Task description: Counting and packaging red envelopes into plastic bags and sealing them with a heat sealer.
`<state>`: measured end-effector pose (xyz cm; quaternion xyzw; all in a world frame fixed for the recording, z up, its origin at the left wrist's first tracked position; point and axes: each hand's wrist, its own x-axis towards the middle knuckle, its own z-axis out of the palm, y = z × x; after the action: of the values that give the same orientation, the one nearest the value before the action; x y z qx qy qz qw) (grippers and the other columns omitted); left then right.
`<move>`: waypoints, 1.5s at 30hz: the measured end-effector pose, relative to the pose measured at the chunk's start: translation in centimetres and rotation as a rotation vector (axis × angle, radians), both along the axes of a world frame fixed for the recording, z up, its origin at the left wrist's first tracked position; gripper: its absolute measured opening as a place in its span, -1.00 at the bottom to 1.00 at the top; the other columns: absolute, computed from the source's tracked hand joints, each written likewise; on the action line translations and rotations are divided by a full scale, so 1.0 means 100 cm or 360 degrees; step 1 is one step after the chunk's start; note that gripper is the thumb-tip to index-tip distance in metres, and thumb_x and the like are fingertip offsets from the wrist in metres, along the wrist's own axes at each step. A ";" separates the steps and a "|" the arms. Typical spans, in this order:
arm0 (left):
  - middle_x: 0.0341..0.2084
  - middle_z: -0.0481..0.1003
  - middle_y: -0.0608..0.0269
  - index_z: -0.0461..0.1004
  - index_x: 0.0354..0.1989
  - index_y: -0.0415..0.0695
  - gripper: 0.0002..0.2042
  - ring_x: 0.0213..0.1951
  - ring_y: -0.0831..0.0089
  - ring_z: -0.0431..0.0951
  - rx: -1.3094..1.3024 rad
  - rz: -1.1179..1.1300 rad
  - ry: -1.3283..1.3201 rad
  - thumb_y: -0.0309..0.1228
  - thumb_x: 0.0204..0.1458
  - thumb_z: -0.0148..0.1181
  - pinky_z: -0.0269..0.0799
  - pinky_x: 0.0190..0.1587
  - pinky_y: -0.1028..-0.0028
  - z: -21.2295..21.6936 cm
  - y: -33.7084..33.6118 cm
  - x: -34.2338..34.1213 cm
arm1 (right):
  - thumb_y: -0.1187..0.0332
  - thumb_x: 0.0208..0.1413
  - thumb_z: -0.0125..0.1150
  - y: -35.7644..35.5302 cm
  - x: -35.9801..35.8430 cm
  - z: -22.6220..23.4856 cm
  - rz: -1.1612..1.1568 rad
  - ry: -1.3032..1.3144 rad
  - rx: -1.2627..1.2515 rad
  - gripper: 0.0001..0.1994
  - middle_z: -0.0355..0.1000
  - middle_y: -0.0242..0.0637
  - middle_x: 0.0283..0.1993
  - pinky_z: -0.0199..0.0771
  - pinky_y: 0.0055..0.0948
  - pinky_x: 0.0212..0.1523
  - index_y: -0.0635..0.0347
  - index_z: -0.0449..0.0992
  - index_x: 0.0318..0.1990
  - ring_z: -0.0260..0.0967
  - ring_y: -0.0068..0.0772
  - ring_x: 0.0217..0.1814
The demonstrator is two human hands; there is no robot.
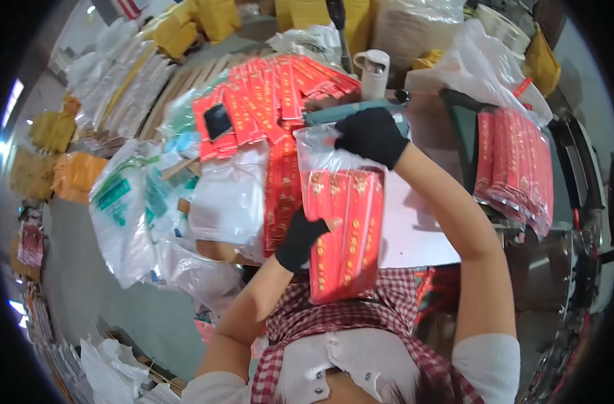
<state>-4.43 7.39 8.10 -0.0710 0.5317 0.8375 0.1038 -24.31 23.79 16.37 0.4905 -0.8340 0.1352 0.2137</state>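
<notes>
Cluttered with fanned red paper strips (273, 94) and plastic bags, the worktable (415, 229) sits below. From the head view, a clear bag of red strips (344, 232) looks light, floppy and slippery; the gloved left hand (301, 237) grips its side, the gloved right hand (371, 136) pinches its open top.

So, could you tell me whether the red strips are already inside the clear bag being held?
Mostly in: the red strips sit inside the clear bag, with its empty top pinched by the right hand.
</notes>
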 end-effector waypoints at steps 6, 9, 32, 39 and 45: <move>-0.12 0.54 0.25 0.44 0.08 -0.22 -0.54 -0.09 0.48 0.54 -0.0082 -0.0068 -0.0162 -0.48 -0.05 0.36 0.47 -0.03 0.43 -0.042 0.000 -0.032 | -0.04 -0.10 0.37 0.104 -0.090 -0.055 -0.1375 0.0278 -0.0918 -0.39 0.49 -0.03 -0.18 0.40 -0.10 0.00 0.15 0.44 0.05 0.45 0.07 -0.07; -0.11 0.54 0.25 0.43 0.09 -0.25 -0.49 -0.09 0.48 0.53 0.0112 -0.0330 -0.0169 -0.38 -0.07 0.40 0.45 0.01 0.42 -0.045 0.033 -0.056 | 0.04 -0.04 0.37 0.115 -0.114 -0.072 -0.1131 -0.0528 -0.0766 -0.55 0.45 -0.05 -0.37 0.40 -0.13 -0.07 0.21 0.46 -0.16 0.44 0.01 -0.18; -0.02 0.44 0.20 0.30 0.13 -0.31 -0.51 0.00 0.51 0.43 -0.0054 0.0288 -0.0281 -0.30 0.13 0.28 0.34 0.08 0.45 -0.114 0.035 -0.053 | 0.45 0.07 0.23 0.106 -0.077 -0.170 -0.0958 0.0031 -0.0996 -0.42 0.29 0.00 0.25 0.35 -0.14 0.16 0.17 0.21 0.28 0.30 0.13 0.20; 0.03 0.40 0.17 0.20 0.17 -0.41 -0.47 0.06 0.50 0.38 -0.0275 0.0153 -0.0078 -0.36 0.14 0.25 0.29 0.13 0.48 -0.137 0.018 -0.031 | 0.24 0.05 0.29 0.089 -0.051 -0.149 -0.0991 -0.0209 -0.1067 -0.31 0.21 0.04 0.31 0.35 -0.11 0.13 0.14 0.14 0.33 0.31 0.16 0.16; 0.10 0.38 0.14 0.24 0.19 -0.36 -0.37 0.11 0.45 0.37 -0.0551 0.0126 -0.0130 -0.29 0.02 0.37 0.29 0.17 0.45 -0.106 0.038 -0.036 | 0.19 -0.04 0.44 0.076 0.087 -0.210 -0.0505 -0.2095 -0.1785 -0.39 0.44 -0.20 -0.03 0.41 -0.35 0.07 0.26 0.29 0.10 0.38 -0.40 0.00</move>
<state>-8.03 11.15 -2.54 -0.1428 0.6600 0.7334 0.0785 -15.56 31.39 -4.66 0.0140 -0.6568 0.7491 -0.0848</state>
